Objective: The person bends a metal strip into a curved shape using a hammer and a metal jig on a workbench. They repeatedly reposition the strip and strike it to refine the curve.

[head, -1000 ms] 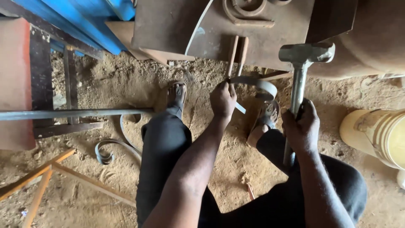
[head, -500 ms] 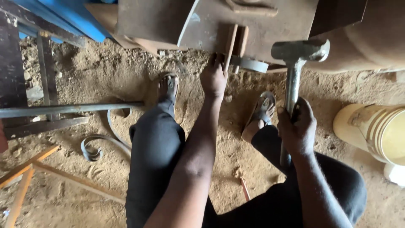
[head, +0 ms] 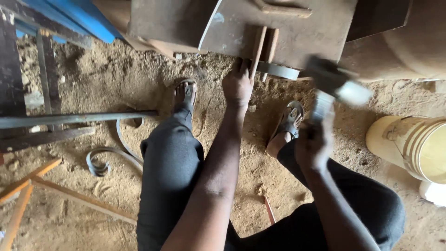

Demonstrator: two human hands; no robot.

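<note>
Your left hand point(head: 238, 86) pressed a flat metal strip point(head: 278, 70) against the steel plate point(head: 297, 32). Your right hand point(head: 314, 144) gripped a hammer point(head: 335, 84), blurred, probably mid-swing. A yellow bucket point(head: 411, 144) lay on the sandy floor point(head: 139, 79).

Rusty matt steel plate point(head: 297, 32), polished metal hammer point(head: 332, 83) head, gritty sandy floor point(head: 139, 74), glossy cream plastic bucket point(head: 409, 144)

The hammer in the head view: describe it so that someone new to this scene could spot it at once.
Start at the big rusty metal plate at top centre. Below its right corner, the right hand grips a hammer. It is the only motion-blurred thing, with a dark head and a pale face.
</note>
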